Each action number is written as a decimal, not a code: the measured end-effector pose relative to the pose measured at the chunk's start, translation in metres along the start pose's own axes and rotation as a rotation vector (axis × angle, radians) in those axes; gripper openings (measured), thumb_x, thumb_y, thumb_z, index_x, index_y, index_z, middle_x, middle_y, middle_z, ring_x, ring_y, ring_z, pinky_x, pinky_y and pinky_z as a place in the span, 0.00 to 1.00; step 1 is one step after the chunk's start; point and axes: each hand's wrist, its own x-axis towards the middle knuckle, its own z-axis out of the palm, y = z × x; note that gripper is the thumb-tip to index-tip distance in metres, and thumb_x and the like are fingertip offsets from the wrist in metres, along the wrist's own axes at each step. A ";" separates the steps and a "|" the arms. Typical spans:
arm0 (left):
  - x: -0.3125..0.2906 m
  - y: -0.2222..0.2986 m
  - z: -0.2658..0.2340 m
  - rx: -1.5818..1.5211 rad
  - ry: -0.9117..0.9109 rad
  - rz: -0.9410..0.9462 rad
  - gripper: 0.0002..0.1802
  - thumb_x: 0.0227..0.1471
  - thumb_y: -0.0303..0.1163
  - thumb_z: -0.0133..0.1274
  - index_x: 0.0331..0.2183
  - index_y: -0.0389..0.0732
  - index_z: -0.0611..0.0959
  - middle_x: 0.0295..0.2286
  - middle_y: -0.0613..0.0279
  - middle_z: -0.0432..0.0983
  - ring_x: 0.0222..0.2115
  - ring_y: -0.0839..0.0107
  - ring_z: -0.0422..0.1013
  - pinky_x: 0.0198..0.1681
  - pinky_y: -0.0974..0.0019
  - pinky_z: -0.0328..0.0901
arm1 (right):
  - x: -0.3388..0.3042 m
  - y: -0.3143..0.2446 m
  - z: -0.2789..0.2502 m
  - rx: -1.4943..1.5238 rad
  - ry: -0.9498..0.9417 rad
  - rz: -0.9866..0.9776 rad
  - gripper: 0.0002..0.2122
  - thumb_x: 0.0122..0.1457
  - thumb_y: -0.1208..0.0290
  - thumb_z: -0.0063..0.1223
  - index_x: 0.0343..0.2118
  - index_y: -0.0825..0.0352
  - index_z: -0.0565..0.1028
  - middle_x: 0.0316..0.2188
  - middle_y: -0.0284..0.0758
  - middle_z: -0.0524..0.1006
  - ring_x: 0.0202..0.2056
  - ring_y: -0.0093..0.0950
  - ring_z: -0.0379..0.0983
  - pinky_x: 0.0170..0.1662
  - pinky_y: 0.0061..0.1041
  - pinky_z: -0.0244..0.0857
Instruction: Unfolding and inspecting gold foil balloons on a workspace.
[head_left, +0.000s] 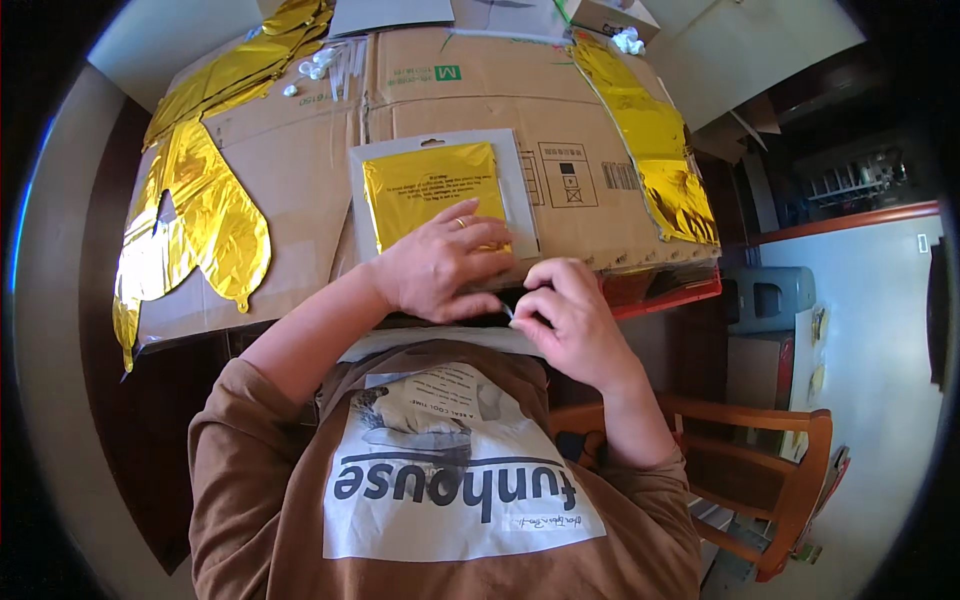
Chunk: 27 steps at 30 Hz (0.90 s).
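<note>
A flat packet with a hang hole lies on cardboard in front of me, with folded gold foil showing inside its pale border. My left hand rests across the packet's near right part, fingers stretched out and a ring on one of them. Just right of it, past the cardboard's near edge, my right hand is closed in a pinch. A small pale bit shows at its fingertips, close to my left thumb; I cannot tell what it is. My left hand covers the packet's near right corner.
Flat gold foil balloons lie at the left of the cardboard surface, and a gold foil strip runs down its right side. Crumpled white bits sit at the back. A wooden chair stands at the right.
</note>
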 end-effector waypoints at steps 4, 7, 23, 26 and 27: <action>0.002 0.025 -0.001 0.210 0.032 0.065 0.16 0.46 0.38 0.63 0.36 0.39 0.83 0.40 0.58 0.75 0.42 0.59 0.73 0.48 0.54 0.65 | 0.013 0.007 0.002 0.232 0.022 0.163 0.08 0.50 0.78 0.65 0.29 0.67 0.75 0.42 0.41 0.72 0.47 0.40 0.71 0.52 0.34 0.65; -0.011 0.033 0.007 0.312 0.043 -0.053 0.09 0.44 0.32 0.62 0.31 0.42 0.82 0.35 0.66 0.75 0.32 0.67 0.72 0.34 0.63 0.61 | 0.020 0.016 0.010 0.270 -0.027 0.169 0.07 0.52 0.77 0.66 0.30 0.68 0.75 0.46 0.44 0.73 0.48 0.39 0.72 0.52 0.34 0.66; -0.545 0.093 0.038 0.432 -0.211 -1.499 0.08 0.55 0.29 0.52 0.32 0.38 0.85 0.32 0.44 0.80 0.33 0.43 0.76 0.36 0.49 0.71 | 0.038 0.009 0.003 0.205 -0.237 0.336 0.10 0.54 0.69 0.65 0.35 0.67 0.76 0.55 0.49 0.74 0.57 0.44 0.70 0.60 0.36 0.62; -0.646 0.102 0.041 0.532 -0.492 -1.870 0.11 0.57 0.31 0.48 0.34 0.39 0.85 0.35 0.45 0.81 0.38 0.42 0.77 0.40 0.46 0.72 | 0.033 0.015 0.001 0.222 -0.206 0.362 0.10 0.54 0.69 0.65 0.35 0.66 0.76 0.55 0.48 0.74 0.58 0.43 0.70 0.60 0.37 0.61; -0.650 0.096 0.043 0.547 -0.454 -1.907 0.12 0.57 0.31 0.47 0.34 0.39 0.85 0.34 0.45 0.81 0.38 0.42 0.77 0.40 0.46 0.73 | 0.034 0.012 0.002 0.203 -0.206 0.368 0.10 0.54 0.69 0.65 0.35 0.66 0.76 0.56 0.48 0.74 0.58 0.43 0.70 0.61 0.37 0.61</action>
